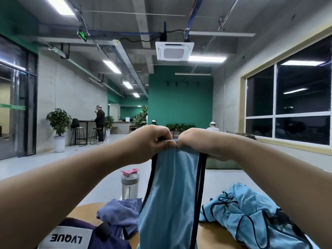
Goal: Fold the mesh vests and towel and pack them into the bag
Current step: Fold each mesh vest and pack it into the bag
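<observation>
Left hand: the left hand [152,141] was raised in front of the person, fingers curled, pinching the top edge of a light blue mesh vest [170,200].
Right hand: the right hand [195,141] pinched the same edge, touching the left.
Held vest: it hung down from both hands over the wooden table [84,211].
Other vests: a crumpled blue pile [251,211] lay on the table at right.
Towel: a purple towel [120,212] lay bunched at left.
Bag: a dark bag [75,234] labelled LVQUE sat at the near left.
Bottle: a shaker bottle [129,184] with a pink lid stood behind the towel.
</observation>
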`<state>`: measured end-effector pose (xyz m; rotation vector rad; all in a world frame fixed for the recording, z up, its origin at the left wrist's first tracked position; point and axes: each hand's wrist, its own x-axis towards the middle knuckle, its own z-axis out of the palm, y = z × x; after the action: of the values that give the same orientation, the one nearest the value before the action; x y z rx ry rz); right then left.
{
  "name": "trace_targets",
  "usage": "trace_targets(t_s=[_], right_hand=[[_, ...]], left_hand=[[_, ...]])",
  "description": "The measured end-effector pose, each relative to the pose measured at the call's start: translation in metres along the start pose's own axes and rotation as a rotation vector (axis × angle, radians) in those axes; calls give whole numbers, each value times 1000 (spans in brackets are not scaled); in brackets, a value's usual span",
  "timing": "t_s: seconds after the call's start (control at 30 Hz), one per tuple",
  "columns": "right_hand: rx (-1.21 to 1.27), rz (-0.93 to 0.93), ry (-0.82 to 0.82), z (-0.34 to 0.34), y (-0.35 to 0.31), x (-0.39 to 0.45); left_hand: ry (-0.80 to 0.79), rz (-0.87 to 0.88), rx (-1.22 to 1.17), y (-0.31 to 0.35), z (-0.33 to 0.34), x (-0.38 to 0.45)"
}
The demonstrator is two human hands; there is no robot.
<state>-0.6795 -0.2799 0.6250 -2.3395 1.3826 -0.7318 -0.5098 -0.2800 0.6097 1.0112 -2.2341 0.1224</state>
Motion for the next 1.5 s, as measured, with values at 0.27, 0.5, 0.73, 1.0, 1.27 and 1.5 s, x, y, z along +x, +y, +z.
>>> trace_targets(t_s=[0.27, 0.5, 0.73, 1.0, 1.27, 1.5], right_hand=[[-224, -186, 82, -3, 7, -6], [-463, -160, 63, -5, 5, -4], [16, -128, 361, 3, 21, 15], [390, 51, 659, -30, 69, 38], [269, 158, 626, -73, 87, 26], [82, -44, 911, -149, 17, 23]], left_hand=[[18, -110, -172, -3, -3, -1], [72, -13, 218, -6, 4, -6], [197, -335, -750, 19, 28, -2], [-519, -61, -53, 23, 38, -24], [-216, 213, 806, -10, -42, 17], [53, 168, 399, 11, -99, 57]])
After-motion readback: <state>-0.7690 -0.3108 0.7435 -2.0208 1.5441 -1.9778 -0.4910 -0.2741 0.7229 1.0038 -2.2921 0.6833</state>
